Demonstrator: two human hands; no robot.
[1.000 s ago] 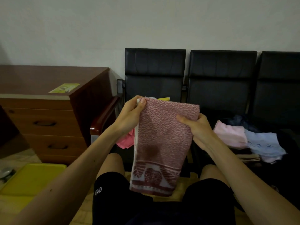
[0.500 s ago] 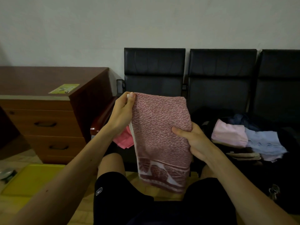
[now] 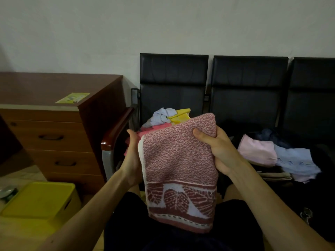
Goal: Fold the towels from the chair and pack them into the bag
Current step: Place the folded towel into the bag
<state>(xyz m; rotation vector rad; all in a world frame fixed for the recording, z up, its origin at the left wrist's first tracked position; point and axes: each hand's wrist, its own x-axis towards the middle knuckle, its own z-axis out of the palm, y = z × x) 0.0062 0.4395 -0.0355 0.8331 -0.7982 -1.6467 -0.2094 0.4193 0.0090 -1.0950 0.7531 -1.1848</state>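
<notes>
Head view, person seated facing a row of 3 black chairs point(image 3: 248, 91) set against a pale wall. A wooden drawer cabinet point(image 3: 54, 134) stands at left, touching the wood-capped armrest point(image 3: 117, 127) of the leftmost seat, with a yellow box point(image 3: 39, 201) on the floor before it. A heap of unfolded towels point(image 3: 166, 117) in pale blue, yellow and pink lies on the leftmost seat, partly hidden behind the pink towel point(image 3: 179, 160). On the middle seat a folded pink towel point(image 3: 255, 151) and a folded blue towel point(image 3: 295, 160) lie side by side, touching, on a dark mass too dim to identify. The pink towel is held in the air between the 2 hands, above the lap and in front of the heap. It is folded double, its long axis near vertical, the fold uppermost and rising toward the right, the leaf-patterned border band hanging lowest. The right hand point(image 3: 219, 153) pinches the upper right corner, thumb across the front, fingers behind. The left hand point(image 3: 132, 160) lies lengthwise against the white left edge; its fingers pass behind the cloth, so its clasp cannot be told. The armrest stands just beside the left hand; open room lies between the right hand and the folded towels.
</notes>
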